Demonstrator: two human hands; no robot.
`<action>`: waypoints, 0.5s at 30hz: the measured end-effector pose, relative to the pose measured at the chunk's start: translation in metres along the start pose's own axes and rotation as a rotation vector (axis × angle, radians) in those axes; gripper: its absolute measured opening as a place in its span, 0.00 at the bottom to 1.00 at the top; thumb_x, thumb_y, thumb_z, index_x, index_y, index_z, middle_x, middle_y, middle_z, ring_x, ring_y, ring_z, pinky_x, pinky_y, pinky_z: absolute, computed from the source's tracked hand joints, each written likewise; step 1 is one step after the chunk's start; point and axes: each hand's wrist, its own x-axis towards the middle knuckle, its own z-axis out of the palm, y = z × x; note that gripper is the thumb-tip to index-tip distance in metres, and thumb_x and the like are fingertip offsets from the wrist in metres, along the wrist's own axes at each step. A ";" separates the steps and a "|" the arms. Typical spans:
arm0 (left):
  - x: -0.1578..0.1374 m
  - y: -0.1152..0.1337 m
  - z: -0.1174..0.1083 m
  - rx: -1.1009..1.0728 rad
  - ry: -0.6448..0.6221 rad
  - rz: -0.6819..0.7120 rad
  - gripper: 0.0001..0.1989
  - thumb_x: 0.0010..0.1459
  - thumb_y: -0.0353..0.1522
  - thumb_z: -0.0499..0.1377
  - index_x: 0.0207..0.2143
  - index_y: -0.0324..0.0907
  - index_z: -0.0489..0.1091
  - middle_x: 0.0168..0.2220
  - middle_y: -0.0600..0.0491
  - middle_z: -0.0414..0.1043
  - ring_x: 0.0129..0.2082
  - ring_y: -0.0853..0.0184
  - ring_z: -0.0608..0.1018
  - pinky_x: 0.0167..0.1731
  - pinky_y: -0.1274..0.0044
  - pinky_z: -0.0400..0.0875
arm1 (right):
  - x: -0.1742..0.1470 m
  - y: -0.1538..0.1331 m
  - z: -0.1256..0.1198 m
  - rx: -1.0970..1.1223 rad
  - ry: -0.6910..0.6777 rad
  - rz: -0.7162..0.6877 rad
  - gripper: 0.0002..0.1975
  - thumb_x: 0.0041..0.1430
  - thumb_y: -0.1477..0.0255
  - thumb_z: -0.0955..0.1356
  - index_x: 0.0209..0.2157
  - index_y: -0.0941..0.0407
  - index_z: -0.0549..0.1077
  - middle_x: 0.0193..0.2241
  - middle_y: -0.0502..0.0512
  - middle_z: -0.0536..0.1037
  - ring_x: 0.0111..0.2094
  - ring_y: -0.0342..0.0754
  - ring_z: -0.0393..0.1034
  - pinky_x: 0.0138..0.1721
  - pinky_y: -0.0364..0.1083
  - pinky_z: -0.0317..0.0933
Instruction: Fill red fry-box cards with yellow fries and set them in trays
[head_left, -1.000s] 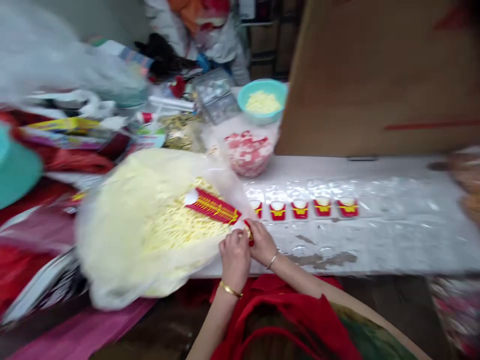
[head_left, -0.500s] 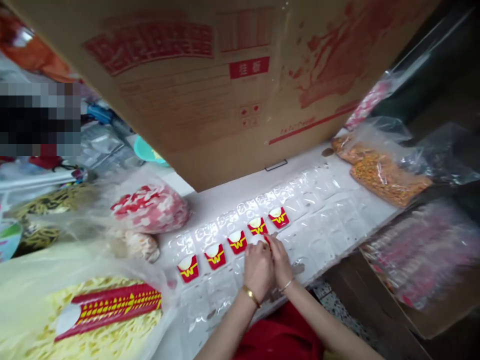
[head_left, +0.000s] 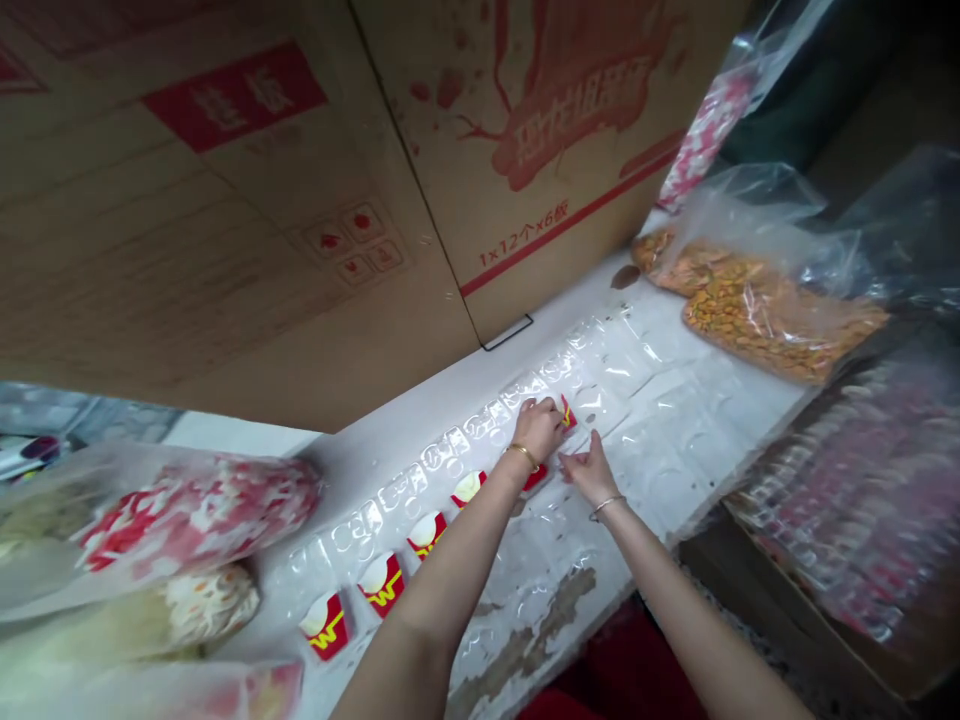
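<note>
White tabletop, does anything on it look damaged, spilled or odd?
Yes, ragged brown patches near the front edge of the white tabletop make it look worn or stained. A dark oval spot lies beside the bag of orange pieces. No spill stands out; the visible red packets form a fairly even row.

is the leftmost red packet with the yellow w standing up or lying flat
Lying flat: the red packet shows its yellow-marked front facing up.
</note>
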 end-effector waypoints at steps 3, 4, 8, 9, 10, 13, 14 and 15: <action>0.006 -0.010 0.013 0.013 -0.125 -0.008 0.09 0.55 0.27 0.53 0.30 0.41 0.74 0.35 0.50 0.70 0.36 0.66 0.71 0.52 0.66 0.53 | 0.007 0.008 0.010 0.068 -0.045 0.161 0.47 0.53 0.68 0.65 0.63 0.64 0.30 0.16 0.43 0.69 0.17 0.51 0.71 0.18 0.50 0.69; 0.006 -0.012 0.017 0.012 -0.159 -0.024 0.10 0.55 0.27 0.53 0.30 0.41 0.74 0.35 0.50 0.70 0.36 0.67 0.71 0.51 0.66 0.53 | 0.009 0.007 0.012 0.079 -0.058 0.196 0.47 0.53 0.69 0.65 0.63 0.64 0.30 0.16 0.44 0.70 0.18 0.51 0.72 0.19 0.50 0.70; 0.003 -0.015 0.022 0.040 -0.229 -0.099 0.10 0.54 0.27 0.53 0.33 0.43 0.73 0.33 0.50 0.70 0.38 0.62 0.70 0.45 0.64 0.55 | 0.017 0.000 0.015 0.056 -0.115 0.268 0.47 0.51 0.72 0.65 0.64 0.61 0.32 0.24 0.50 0.75 0.22 0.50 0.74 0.21 0.48 0.70; 0.003 -0.015 0.023 0.060 -0.226 -0.116 0.09 0.54 0.27 0.53 0.33 0.43 0.74 0.34 0.49 0.70 0.40 0.60 0.69 0.45 0.64 0.55 | 0.019 -0.002 0.014 0.033 -0.131 0.271 0.46 0.50 0.73 0.65 0.64 0.60 0.34 0.25 0.50 0.76 0.22 0.49 0.74 0.22 0.47 0.70; 0.004 -0.014 0.023 0.082 -0.220 -0.133 0.09 0.54 0.28 0.54 0.33 0.44 0.74 0.36 0.48 0.70 0.42 0.58 0.68 0.44 0.63 0.55 | 0.021 -0.004 0.014 0.003 -0.144 0.270 0.45 0.49 0.74 0.65 0.64 0.59 0.37 0.25 0.50 0.76 0.22 0.48 0.74 0.22 0.46 0.69; 0.008 -0.012 0.024 0.144 -0.221 -0.171 0.09 0.55 0.29 0.54 0.34 0.44 0.74 0.39 0.47 0.69 0.44 0.58 0.67 0.45 0.63 0.55 | 0.026 -0.010 0.010 -0.131 -0.159 0.244 0.41 0.49 0.75 0.64 0.64 0.59 0.46 0.20 0.49 0.74 0.18 0.47 0.71 0.21 0.45 0.66; 0.010 -0.010 0.025 0.154 -0.222 -0.177 0.09 0.55 0.30 0.54 0.35 0.43 0.73 0.39 0.47 0.69 0.44 0.58 0.68 0.46 0.63 0.55 | 0.028 -0.014 0.008 -0.186 -0.158 0.223 0.40 0.48 0.75 0.64 0.63 0.60 0.48 0.18 0.48 0.73 0.17 0.47 0.69 0.21 0.45 0.65; 0.010 -0.007 0.026 0.159 -0.214 -0.180 0.09 0.56 0.30 0.53 0.36 0.42 0.73 0.39 0.47 0.69 0.44 0.58 0.68 0.48 0.62 0.55 | 0.028 -0.018 0.006 -0.242 -0.158 0.193 0.39 0.48 0.74 0.65 0.63 0.60 0.50 0.17 0.48 0.72 0.16 0.47 0.68 0.21 0.46 0.64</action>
